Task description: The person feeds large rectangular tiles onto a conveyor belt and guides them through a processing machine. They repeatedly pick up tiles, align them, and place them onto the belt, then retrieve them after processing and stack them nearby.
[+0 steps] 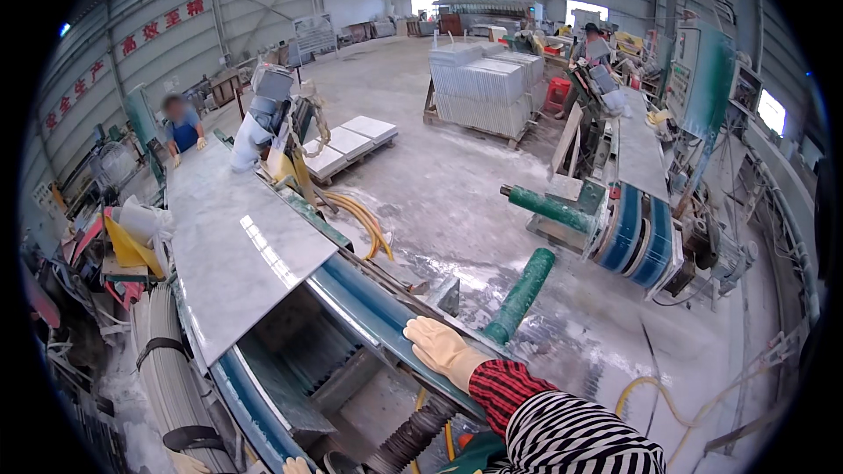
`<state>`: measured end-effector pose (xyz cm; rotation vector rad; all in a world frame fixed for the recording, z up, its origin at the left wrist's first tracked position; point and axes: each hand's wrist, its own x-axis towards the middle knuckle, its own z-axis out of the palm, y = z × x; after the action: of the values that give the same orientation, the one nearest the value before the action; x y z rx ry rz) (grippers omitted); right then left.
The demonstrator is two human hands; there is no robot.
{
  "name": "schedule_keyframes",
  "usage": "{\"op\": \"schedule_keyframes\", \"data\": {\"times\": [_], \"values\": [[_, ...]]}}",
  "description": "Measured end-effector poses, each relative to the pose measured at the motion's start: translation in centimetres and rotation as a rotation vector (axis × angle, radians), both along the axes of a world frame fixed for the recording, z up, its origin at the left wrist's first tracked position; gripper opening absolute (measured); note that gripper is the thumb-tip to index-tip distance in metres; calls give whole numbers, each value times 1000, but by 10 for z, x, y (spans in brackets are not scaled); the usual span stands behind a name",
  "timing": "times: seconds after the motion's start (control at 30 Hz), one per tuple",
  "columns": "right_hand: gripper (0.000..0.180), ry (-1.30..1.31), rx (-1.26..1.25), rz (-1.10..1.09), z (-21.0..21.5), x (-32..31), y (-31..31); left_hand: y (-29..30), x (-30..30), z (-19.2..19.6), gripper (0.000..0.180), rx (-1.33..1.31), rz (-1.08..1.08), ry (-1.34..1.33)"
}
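My right hand (pixel 442 352), in a cream rubber glove, lies flat with its fingers stretched on the blue conveyor belt (pixel 367 301) at the right side of the machine. It holds nothing. Cream glove fingertips at the bottom edge, by the left blue belt (pixel 255 401), look like my left hand (pixel 297 466); the rest is cut off, so its grip is hidden. Ahead of both hands, a large polished grey-white stone slab (pixel 237 237) spans the two belts, its near edge apart from my right hand.
Between the belts gapes an open frame with a ribbed hose (pixel 411 435). A strapped bundle of grey strips (pixel 162 360) stands left, near another cream glove (pixel 187 463). A co-worker (pixel 183 125) stands at the slab's far end. Green rollers (pixel 520 297) jut out right; stacked slabs (pixel 481 88) stand beyond.
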<state>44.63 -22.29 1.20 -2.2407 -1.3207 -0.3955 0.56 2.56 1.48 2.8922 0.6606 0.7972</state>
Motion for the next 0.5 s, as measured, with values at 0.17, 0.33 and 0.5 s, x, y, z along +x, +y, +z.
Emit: {"op": "schedule_keyframes", "data": {"times": [0.17, 0.33, 0.5], "values": [[29, 30, -121, -43, 4, -2, -2, -5, 0, 8, 50, 60, -2, 23], [33, 48, -110, -47, 2, -3, -1, -1, -2, 1, 51, -32, 51, 74], [33, 38, -68, -38, 4, -3, -3, 0, -5, -4, 52, -47, 72, 119]]}}
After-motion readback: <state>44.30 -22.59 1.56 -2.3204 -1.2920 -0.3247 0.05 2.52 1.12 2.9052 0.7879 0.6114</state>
